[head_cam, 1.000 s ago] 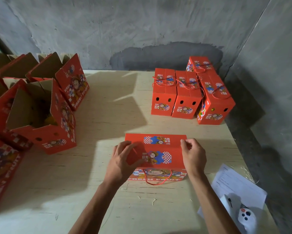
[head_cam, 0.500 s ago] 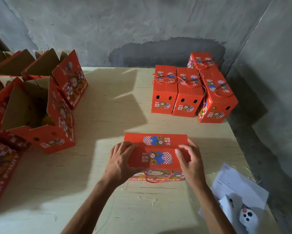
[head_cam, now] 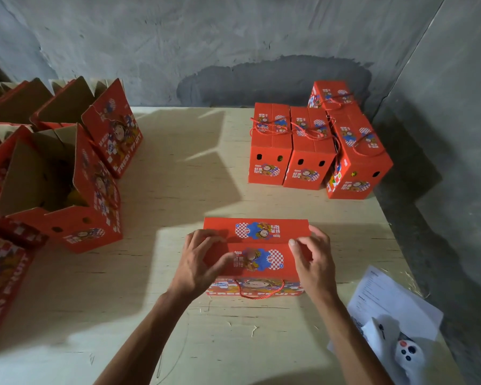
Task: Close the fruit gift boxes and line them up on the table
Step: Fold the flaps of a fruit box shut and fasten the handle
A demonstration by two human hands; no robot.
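Note:
A red fruit gift box (head_cam: 257, 230) stands in front of me on the table, its two top flaps folded down and its red cord handle (head_cam: 258, 293) hanging over the near side. My left hand (head_cam: 199, 262) lies on the left part of the top, fingers spread and pressing the flaps. My right hand (head_cam: 314, 259) is at the right end, fingers curled over the box's edge and thumb on the near flap. Several closed boxes (head_cam: 306, 151) stand side by side at the back right. Open boxes (head_cam: 64, 190) stand at the left, flaps up.
The pale wooden table (head_cam: 178, 195) ends at a grey wall behind and at the right. White paper sheets (head_cam: 389, 301) and a white controller (head_cam: 406, 354) lie at the near right corner. Another red box (head_cam: 3, 279) lies at the near left edge.
My right hand has shifted from the box's right end onto the near flap and then back towards the right edge. The left hand stays on the left of the top.

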